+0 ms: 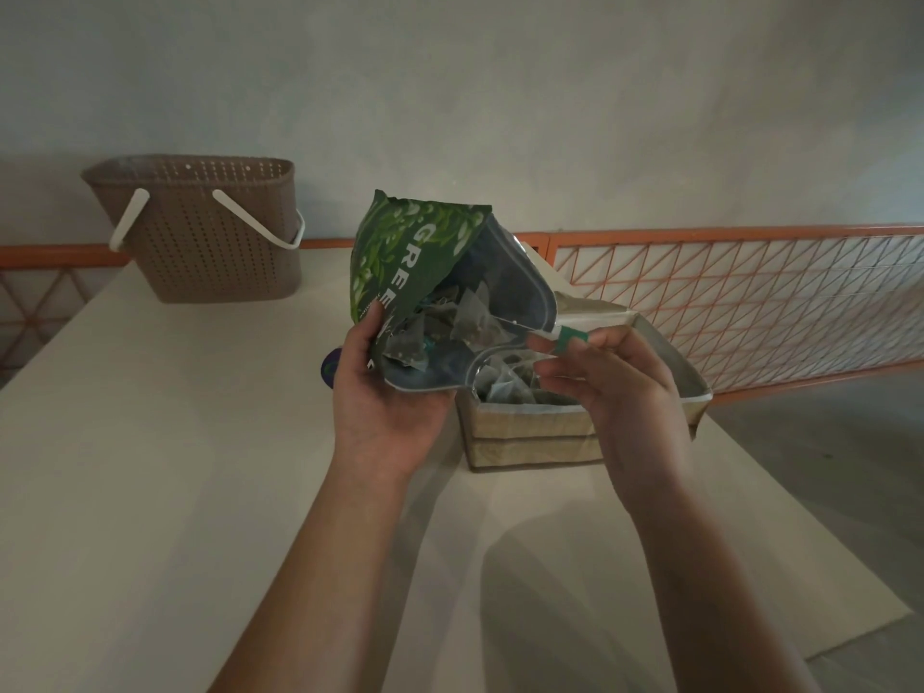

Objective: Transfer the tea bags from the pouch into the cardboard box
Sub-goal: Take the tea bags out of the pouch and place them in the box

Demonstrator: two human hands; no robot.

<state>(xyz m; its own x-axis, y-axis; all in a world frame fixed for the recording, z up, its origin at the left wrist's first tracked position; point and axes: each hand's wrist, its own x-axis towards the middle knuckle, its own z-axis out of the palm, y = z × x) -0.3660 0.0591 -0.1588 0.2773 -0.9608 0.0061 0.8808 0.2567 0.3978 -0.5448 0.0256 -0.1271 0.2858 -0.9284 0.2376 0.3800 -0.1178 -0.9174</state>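
The green pouch (400, 262) is held in the air just above the desk (150, 442), its mouth gaping toward the viewer, with pyramid tea bags (470, 317) showing inside. The left hand (385, 392) cups it from below at 7 o'clock, thumb pressed on the printed front. The right hand (615, 377), at 4 o'clock from the pouch, pinches a small green tag (570, 336) between thumb and fingertips just beside the pouch's rim. Directly under that hand sits the open box (530, 442), resting on the desk, with more tea bags piled inside. A dark round thing peeks out behind the left hand; what it is cannot be told. At 10 o'clock, well apart, a brown basket (210, 232) with white handles stands by the wall. An orange mesh rail (750, 302) runs along the desk's far edge at 2 o'clock.
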